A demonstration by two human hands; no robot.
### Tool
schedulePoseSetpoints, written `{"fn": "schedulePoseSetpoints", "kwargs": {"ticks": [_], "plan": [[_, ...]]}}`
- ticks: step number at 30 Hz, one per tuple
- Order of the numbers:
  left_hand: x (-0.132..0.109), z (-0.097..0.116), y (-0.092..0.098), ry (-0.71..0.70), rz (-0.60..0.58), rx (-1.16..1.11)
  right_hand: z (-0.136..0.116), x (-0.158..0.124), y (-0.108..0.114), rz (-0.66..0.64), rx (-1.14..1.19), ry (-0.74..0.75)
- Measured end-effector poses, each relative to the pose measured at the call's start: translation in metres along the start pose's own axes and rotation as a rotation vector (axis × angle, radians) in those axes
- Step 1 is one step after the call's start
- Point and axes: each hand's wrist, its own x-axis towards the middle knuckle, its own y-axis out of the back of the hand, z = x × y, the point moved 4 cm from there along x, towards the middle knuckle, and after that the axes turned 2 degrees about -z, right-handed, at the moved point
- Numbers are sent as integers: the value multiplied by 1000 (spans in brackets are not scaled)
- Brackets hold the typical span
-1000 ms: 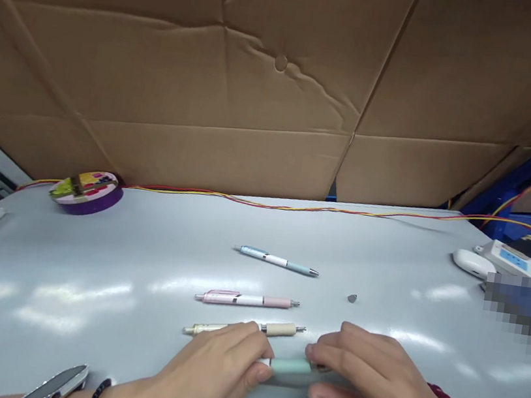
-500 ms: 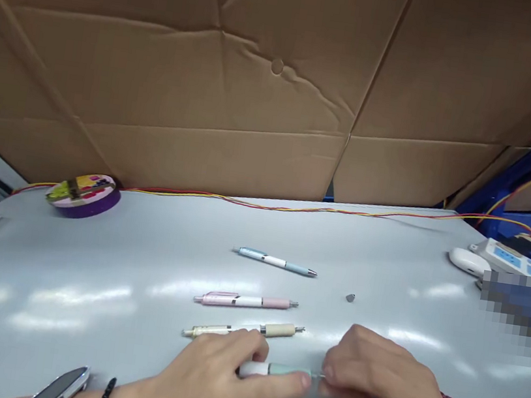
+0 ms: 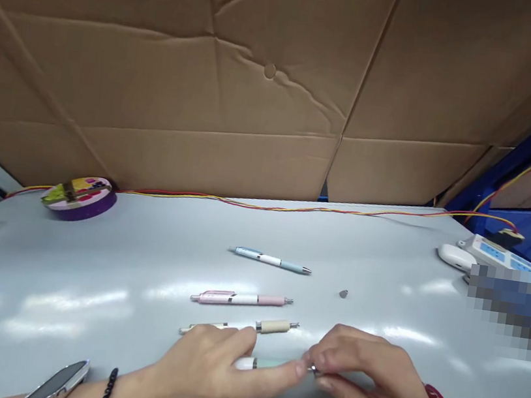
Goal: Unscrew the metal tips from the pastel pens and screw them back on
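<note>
My left hand (image 3: pixel 216 370) is wrapped round the barrel of a mint-green pen (image 3: pixel 267 363) at the near edge of the table. My right hand (image 3: pixel 363 377) pinches the pen's metal tip end with thumb and forefinger. Both hands meet at the tip. Just beyond them lie a beige pen (image 3: pixel 272 326), a pink pen (image 3: pixel 241 299) and a light blue pen (image 3: pixel 270 260), all parallel and pointing right. A small dark cone-shaped part (image 3: pixel 343 293) lies alone on the table to the right of the pens.
The grey table (image 3: pixel 138 260) is backed by a cardboard wall (image 3: pixel 262 80). A purple tape roll (image 3: pixel 79 195) sits at the far left, a red-yellow wire (image 3: pixel 294 206) runs along the back, and a white power strip (image 3: pixel 499 256) lies at the right.
My right hand slid from over the green grip to the pen's tip and pinched it. My left hand moved along the barrel towards the tip. The view drifted slightly.
</note>
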Motion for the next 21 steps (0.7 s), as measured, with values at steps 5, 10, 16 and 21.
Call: {"fn": "schedulePoseSetpoints", "kwargs": {"ticks": [5,10,16,21], "plan": [[1,1,2,50,-9,-49,-4,3,2,21,-50,105],[4,0,6,80,27,-171,4,4,21,121,-239,29],[8,5,14,-26,83,-118,32,6,31,-194,-649,-300],[4,3,25,-45,219,-356,40,4,27,-313,-662,-363]]}}
